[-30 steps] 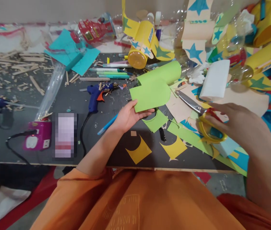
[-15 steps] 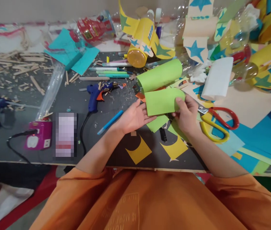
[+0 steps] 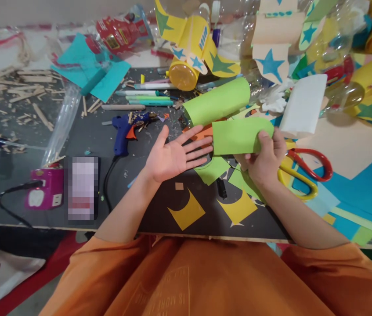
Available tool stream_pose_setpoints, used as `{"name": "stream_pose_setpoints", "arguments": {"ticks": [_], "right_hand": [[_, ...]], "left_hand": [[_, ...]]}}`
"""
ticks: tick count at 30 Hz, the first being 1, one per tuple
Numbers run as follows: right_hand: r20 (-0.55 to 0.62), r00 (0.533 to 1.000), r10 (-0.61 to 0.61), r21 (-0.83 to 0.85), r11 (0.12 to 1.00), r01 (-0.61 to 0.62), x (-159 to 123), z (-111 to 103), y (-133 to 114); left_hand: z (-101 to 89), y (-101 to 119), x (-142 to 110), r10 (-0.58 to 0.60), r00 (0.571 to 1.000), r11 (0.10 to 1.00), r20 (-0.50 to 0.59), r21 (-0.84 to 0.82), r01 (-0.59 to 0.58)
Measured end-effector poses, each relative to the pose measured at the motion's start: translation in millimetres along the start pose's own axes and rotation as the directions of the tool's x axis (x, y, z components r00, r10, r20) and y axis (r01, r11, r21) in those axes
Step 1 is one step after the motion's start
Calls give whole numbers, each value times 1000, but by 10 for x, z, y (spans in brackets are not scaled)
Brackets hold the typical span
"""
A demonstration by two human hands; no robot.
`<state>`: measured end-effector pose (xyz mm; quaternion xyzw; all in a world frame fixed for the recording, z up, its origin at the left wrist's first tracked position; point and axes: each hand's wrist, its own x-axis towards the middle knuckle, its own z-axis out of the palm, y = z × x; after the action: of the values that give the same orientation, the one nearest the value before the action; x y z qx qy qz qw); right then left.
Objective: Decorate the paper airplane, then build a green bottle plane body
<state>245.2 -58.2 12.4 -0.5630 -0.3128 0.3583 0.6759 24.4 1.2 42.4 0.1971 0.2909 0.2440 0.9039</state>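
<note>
Pinched between the thumb and fingers of my right hand point(image 3: 266, 158) is a green paper piece point(image 3: 236, 137) with one rounded end. My left hand point(image 3: 181, 153) lies palm up with its fingers spread, the fingertips close to the piece's straight edge; it holds nothing. Behind the piece rests a bottle wrapped in green paper point(image 3: 218, 102), lying on its side. Scissors with one red and one yellow handle point(image 3: 314, 164) lie right of my right hand, their blades mostly hidden. Green paper scraps point(image 3: 212, 170) lie below the held piece.
A blue glue gun point(image 3: 121, 131) lies left of my left hand, its cord running toward the front edge. Yellow offcuts point(image 3: 187, 211) lie near that edge. A phone point(image 3: 82, 188) and a purple power adapter point(image 3: 45, 188) sit at left. Decorated bottles point(image 3: 189, 48) crowd the back.
My right hand has put down the scissors and taken the green paper piece, shifting it rightward. My left hand has let go of it and spread its fingers.
</note>
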Motion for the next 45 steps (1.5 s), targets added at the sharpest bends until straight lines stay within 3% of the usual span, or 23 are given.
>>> {"name": "stream_pose_setpoints", "arguments": {"ticks": [4,9,15,19,25,31,33,36,40,42,45], "right_hand": [[-46,997,-56,10,998,56,57,-45,95],[52,992,-117,2,993,117,56,-14,112],[65,996,54,78,995,-59,12,34,1],[67,992,103,65,992,-107,9,52,-28],[111,994,10,8,1000,-10,14,49,-9],[48,998,-27,-47,998,29,-50,62,-81],[104,993,-54,-125,990,66,-92,60,-107],[354,919,-172,-266,924,276,-149,60,-129],[655,707,-268,-295,771,565,-192,101,-139],[732,626,-268,-294,705,646,-199,132,-139],[782,565,-263,-291,648,704,-196,170,-140]], "left_hand": [[9,-5,14,6,999,999,-38,31,-5],[12,1,26,-22,999,1000,-31,1,22],[44,13,29,-57,998,998,-36,-32,56],[70,16,31,-69,996,996,-55,-60,66],[55,13,32,-79,996,992,-28,-96,76],[32,-23,39,-30,999,999,-36,-31,28],[29,-46,46,2,999,1000,-40,10,-2],[26,-95,55,29,1000,997,-8,66,-29],[24,-174,44,89,993,983,76,151,-100],[32,-202,28,101,990,968,94,219,-119],[65,-220,6,95,993,947,66,300,-110]]}}
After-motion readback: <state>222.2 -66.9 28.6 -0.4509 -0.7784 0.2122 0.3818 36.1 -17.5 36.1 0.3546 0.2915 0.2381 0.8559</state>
